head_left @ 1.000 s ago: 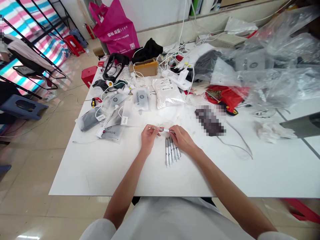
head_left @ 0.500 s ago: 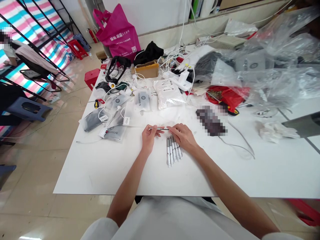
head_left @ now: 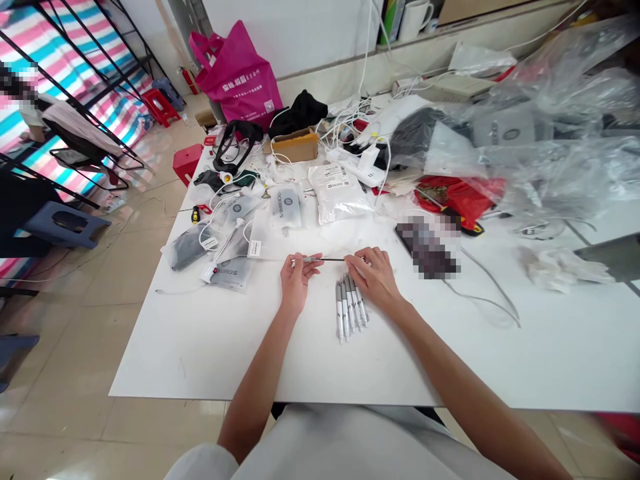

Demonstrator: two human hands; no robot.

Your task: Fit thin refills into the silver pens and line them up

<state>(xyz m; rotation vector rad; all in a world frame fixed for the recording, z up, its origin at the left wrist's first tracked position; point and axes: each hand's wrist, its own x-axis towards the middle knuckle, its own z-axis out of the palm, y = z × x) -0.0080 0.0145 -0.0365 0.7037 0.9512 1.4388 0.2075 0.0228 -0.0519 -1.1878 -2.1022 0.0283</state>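
Observation:
Above the white table, my left hand (head_left: 296, 280) is closed on the grey grip part of a pen (head_left: 313, 259), held level. A thin dark pen refill (head_left: 334, 259) sticks out of it to the right. Its far end is pinched between the thumb and fingers of my right hand (head_left: 373, 273), which hide the tip. Just below, beside my right hand, several white pens with grey grips (head_left: 349, 310) lie side by side on the table.
Left of my hands lie grey pouches in clear plastic (head_left: 230, 270) and cables. Behind are a white package (head_left: 339, 193), a cardboard box (head_left: 294, 147) and a magenta bag (head_left: 240, 80). A blurred dark device (head_left: 427, 247) and crumpled tissue (head_left: 555, 267) lie to the right.
My right hand has moved slightly right, away from my left hand. A longer stretch of the dark refill now shows between them. The whole view has shifted a little.

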